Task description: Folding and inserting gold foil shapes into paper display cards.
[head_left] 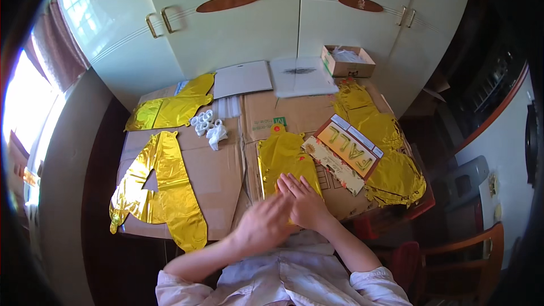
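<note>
The two hands are together near the close edge of the cardboard-covered table [215,173]. The right hand [307,204] lies with palm down and fingers straight, on a flat piece of gold foil [283,156]. The left hand [262,226] is blurred and crosses to it, its fingers overlapping the right fingers in the view; I cannot tell if it pinches something. This foil extends from under the hands toward 12 o'clock.

At 1 o'clock from the hands, a printed package [348,150] lies tilted just beside the foil. Behind it, at 2 o'clock, is a crumpled heap of gold foil [391,164]. At 9 o'clock, a shiny foil shape with two legs [173,187] hangs partly over the near edge.

Farther, between 10 and 11 o'clock, there are small white rolls [207,124], and beyond them another gold foil sheet [173,112]. A grey board [243,77] is at 11 o'clock, a whitish sheet [300,85] at 12, and an open box [351,70] toward 1. Behind all stands a pale wardrobe [243,31].
</note>
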`<state>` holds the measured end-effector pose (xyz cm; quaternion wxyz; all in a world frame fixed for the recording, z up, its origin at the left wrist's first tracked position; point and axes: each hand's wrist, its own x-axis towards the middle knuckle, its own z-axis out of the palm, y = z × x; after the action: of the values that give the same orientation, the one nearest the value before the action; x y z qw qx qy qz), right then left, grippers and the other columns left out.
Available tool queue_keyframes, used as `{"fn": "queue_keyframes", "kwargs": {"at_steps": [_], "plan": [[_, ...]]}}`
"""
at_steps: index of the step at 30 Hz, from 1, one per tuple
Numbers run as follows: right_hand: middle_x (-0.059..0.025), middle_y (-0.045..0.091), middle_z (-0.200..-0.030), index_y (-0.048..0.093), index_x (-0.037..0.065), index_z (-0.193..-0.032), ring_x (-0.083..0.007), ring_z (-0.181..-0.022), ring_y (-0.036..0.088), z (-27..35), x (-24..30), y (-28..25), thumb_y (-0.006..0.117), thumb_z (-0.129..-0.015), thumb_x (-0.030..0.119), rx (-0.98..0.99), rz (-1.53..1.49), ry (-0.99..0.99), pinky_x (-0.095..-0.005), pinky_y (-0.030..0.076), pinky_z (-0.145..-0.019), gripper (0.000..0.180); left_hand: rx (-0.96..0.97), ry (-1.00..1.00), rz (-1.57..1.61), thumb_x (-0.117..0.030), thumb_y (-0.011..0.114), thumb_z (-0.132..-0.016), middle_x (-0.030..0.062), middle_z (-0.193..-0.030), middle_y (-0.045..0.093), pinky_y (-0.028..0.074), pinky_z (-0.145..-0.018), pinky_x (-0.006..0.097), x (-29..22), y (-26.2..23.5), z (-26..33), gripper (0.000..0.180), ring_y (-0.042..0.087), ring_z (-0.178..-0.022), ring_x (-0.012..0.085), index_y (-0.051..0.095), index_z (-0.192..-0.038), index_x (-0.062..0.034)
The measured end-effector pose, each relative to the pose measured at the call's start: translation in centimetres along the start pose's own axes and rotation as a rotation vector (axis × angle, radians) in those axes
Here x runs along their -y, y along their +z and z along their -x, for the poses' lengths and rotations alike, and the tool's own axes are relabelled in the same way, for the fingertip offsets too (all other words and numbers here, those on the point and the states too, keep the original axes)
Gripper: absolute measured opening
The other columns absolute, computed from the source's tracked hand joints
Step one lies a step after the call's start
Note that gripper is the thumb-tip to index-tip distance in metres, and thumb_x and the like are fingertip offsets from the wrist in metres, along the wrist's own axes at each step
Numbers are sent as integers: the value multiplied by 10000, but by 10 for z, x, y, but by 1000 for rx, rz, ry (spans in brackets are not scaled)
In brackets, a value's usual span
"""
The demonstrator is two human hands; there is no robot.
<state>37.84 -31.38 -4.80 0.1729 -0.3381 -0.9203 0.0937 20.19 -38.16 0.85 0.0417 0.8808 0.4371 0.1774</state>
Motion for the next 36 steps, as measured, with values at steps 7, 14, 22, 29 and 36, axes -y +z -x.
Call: {"fn": "queue_keyframes", "kwargs": {"at_steps": [7,14,22,29,36], "plan": [[-209,354,-1498,411,-8,-1412,-374,-1365,384,5,-17,-54,540,-967,226,-142,-337,130,-507,300,-1121,519,1,-72,-41,-427,687,-818,220,-1423,449,337,-1109,457,-42,30,29,747,434,-1325,376,470,-1359,39],[-204,277,-1545,254,49,-1507,-407,-1444,201,57,-84,-76,572,-889,555,110,147,372,-557,144,-1163,860,51,-106,-113,-507,672,-811,205,-1429,444,273,-1118,545,-46,46,30,776,386,-1350,399,481,-1369,-4],[-176,250,-1562,203,31,-1518,-390,-1454,186,94,-67,-77,576,-731,769,270,260,288,-571,138,-1165,1141,80,-136,-160,-546,670,-800,195,-1450,421,227,-1105,622,-44,51,31,795,338,-1361,450,477,-1391,-51],[-70,524,-1381,525,65,-1341,-249,-1328,431,105,-47,-87,751,-746,468,105,315,98,-507,276,-1133,753,98,-151,-172,-547,673,-795,188,-1460,409,226,-1110,616,-45,49,32,799,324,-1369,450,470,-1403,-71],[-25,693,-1083,693,74,-1064,-174,-1040,628,110,-47,-85,727,-795,273,-100,323,-103,-370,468,-916,336,90,-163,-167,-538,679,-788,169,-1472,403,243,-1107,612,-46,50,32,799,322,-1377,442,466,-1414,-89]]}}
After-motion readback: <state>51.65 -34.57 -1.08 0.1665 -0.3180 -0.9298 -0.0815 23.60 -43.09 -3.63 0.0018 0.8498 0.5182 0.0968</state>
